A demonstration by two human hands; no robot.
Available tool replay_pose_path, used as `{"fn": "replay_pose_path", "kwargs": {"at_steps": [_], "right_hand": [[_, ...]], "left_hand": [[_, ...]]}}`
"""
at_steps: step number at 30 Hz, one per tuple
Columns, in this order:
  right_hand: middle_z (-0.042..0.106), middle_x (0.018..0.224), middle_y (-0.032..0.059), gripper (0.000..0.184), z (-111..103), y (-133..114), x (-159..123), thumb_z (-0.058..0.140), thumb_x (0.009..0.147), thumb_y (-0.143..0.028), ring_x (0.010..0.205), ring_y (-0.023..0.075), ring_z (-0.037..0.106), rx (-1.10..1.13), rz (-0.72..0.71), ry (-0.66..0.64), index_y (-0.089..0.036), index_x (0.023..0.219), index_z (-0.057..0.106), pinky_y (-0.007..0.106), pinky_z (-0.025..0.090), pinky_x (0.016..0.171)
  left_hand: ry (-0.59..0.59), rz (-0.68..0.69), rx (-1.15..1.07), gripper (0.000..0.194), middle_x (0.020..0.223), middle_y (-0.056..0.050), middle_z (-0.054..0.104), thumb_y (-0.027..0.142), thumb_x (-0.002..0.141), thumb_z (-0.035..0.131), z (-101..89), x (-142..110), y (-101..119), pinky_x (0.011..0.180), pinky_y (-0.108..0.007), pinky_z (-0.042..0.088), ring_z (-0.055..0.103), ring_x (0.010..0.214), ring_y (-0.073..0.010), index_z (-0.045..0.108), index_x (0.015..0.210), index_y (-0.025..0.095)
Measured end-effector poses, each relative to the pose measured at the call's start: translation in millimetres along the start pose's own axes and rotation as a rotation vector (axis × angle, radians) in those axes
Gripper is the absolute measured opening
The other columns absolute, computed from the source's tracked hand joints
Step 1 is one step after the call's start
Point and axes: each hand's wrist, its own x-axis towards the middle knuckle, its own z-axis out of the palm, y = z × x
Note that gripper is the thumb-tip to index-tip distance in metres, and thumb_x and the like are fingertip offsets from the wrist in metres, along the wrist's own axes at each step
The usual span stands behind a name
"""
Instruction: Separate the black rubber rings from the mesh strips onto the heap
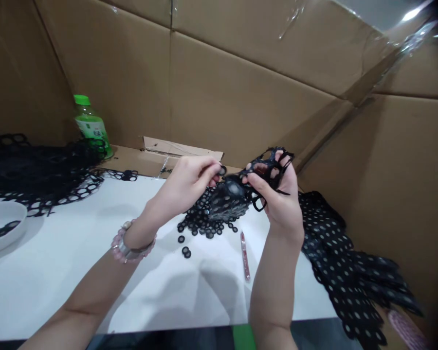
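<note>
Between thumb and forefinger, my left hand (195, 182) pinches a small black ring (222, 170) with a pale centre. My right hand (282, 201) grips a crumpled black sheet with round holes (264, 167), its torn strips sticking out around the fingers. The two hands are close together above the table. Below them lies a heap of small black rings (208, 228), a few of them loose toward the front. A black sheet with pale dots (229, 204) sits on the heap, partly hidden by the hands.
A red pen (245, 255) lies on the white table (160, 291). At left are a white bowl (16, 214) with black pieces, a pile of black holed scraps (32, 170) and a green-capped bottle (91, 124). Dotted black sheets (336, 248) overhang the right edge. Cardboard walls (241, 97) enclose the back.
</note>
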Motion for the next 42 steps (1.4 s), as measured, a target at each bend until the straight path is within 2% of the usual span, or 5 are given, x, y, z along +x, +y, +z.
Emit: {"fn": "replay_pose_path", "kwargs": {"at_steps": [4, 12, 20, 25, 42], "right_hand": [[0.058, 0.081, -0.0029, 0.02, -15.9, -19.0, -4.5, 0.068, 0.067, -0.016, 0.072, 0.0121, 0.058, 0.113, -0.126, 0.155, -0.026, 0.08, 0.057, 0.025, 0.049, 0.062], [0.058, 0.078, -0.0033, 0.023, -5.9, 2.6, 10.9, 0.069, 0.065, -0.021, 0.063, 0.0096, 0.055, 0.085, 0.092, 0.034, -0.024, 0.081, 0.053, 0.022, 0.049, 0.057], [0.055, 0.078, -0.0048, 0.035, 0.8, 14.6, 13.2, 0.073, 0.06, -0.021, 0.068, 0.0106, 0.055, 0.053, 0.116, 0.013, -0.025, 0.084, 0.048, 0.018, 0.047, 0.047], [0.057, 0.084, -0.0037, 0.042, 5.1, 10.6, 7.7, 0.077, 0.054, -0.017, 0.072, 0.0118, 0.057, 0.097, 0.146, -0.145, -0.025, 0.085, 0.05, 0.027, 0.051, 0.066], [0.05, 0.06, -0.0052, 0.019, 1.3, 15.5, 16.2, 0.054, 0.05, -0.011, 0.051, 0.0094, 0.046, 0.3, 0.173, 0.073, -0.023, 0.064, 0.048, 0.02, 0.038, 0.042]], "left_hand": [[0.138, -0.17, 0.112, 0.027, 0.062, -0.002, 0.058, 0.027, 0.086, 0.038, -10.2, 12.8, -48.6, 0.055, -0.021, 0.04, 0.053, 0.056, -0.0123, 0.058, 0.074, 0.013], [-0.365, -0.213, 0.351, 0.014, 0.061, -0.008, 0.062, 0.017, 0.074, 0.054, 70.8, 2.3, -103.7, 0.06, -0.026, 0.04, 0.056, 0.058, -0.0183, 0.059, 0.061, 0.013], [0.059, 0.017, 0.101, 0.029, 0.059, 0.003, 0.046, 0.036, 0.089, 0.036, 33.6, 1.0, -25.3, 0.054, -0.022, 0.033, 0.042, 0.054, -0.0108, 0.047, 0.07, 0.017], [-0.013, 0.125, -0.027, 0.027, 0.058, 0.003, 0.044, 0.035, 0.085, 0.045, 17.5, -8.6, 16.4, 0.051, -0.02, 0.032, 0.04, 0.053, -0.0094, 0.045, 0.065, 0.017], [-0.094, -0.117, -0.599, 0.019, 0.06, 0.003, 0.05, 0.031, 0.085, 0.045, 30.8, 2.4, -6.3, 0.054, -0.02, 0.046, 0.051, 0.049, -0.0071, 0.05, 0.077, 0.015]]}}
